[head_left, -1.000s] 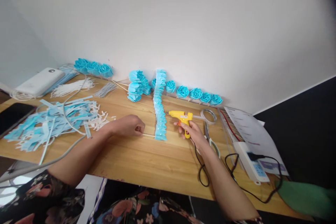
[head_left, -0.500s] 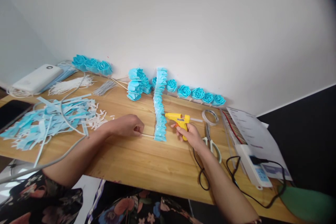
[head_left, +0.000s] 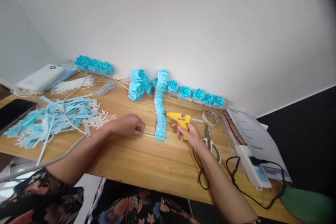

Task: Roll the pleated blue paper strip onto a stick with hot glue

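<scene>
A long pleated blue strip (head_left: 160, 108) runs from the back of the table towards me. My left hand (head_left: 131, 125), fingers closed, grips a thin pale stick (head_left: 148, 135) whose far end meets the strip near its front end. My right hand (head_left: 188, 133) is wrapped round the handle of a yellow glue gun (head_left: 179, 116). The gun's nozzle points left at the strip's right edge; whether it touches is too small to tell. A clear glue stick (head_left: 196, 120) sticks out of the gun's back.
Blue flowers (head_left: 198, 94) line the wall, with a flower bunch (head_left: 139, 84) behind my left hand. Scissors (head_left: 208, 136) and a tape roll (head_left: 210, 118) lie right of the gun. A power strip (head_left: 254, 168) is farther right. Blue scraps (head_left: 65, 115) and a phone (head_left: 14, 112) lie left.
The view has shifted slightly. Both hands keep nearly the same positions, still holding the stick and the glue gun.
</scene>
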A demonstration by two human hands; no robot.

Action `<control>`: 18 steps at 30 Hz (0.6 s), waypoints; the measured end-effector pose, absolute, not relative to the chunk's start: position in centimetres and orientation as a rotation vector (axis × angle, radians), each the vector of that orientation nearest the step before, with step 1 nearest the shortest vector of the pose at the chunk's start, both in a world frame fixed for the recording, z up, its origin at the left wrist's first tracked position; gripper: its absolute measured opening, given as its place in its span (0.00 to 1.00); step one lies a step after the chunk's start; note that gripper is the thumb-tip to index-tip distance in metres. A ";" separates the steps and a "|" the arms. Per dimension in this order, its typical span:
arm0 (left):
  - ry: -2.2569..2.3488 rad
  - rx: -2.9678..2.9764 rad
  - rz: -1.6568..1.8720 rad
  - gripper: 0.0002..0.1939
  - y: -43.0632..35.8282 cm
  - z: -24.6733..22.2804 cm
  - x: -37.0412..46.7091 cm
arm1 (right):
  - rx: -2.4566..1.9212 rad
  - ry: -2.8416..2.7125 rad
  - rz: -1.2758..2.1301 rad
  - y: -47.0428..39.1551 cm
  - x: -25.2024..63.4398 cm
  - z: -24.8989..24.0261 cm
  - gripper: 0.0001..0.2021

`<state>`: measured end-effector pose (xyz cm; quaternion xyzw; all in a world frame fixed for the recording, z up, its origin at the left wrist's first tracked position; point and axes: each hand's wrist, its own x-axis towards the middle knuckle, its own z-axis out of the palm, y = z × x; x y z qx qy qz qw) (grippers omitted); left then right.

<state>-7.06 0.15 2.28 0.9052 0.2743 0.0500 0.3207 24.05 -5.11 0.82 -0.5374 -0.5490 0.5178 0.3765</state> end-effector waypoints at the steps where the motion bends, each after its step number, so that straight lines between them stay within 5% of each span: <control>1: 0.724 2.379 0.132 0.03 0.1 2.3 -7.1 | -1.368 -1.416 1.329 -5.1 24.0 0.8 0.20; 18: 0.732 2.359 0.150 0.04 0.0 2.7 -7.0 | -1.329 -1.245 1.262 -4.8 24.0 1.0 0.18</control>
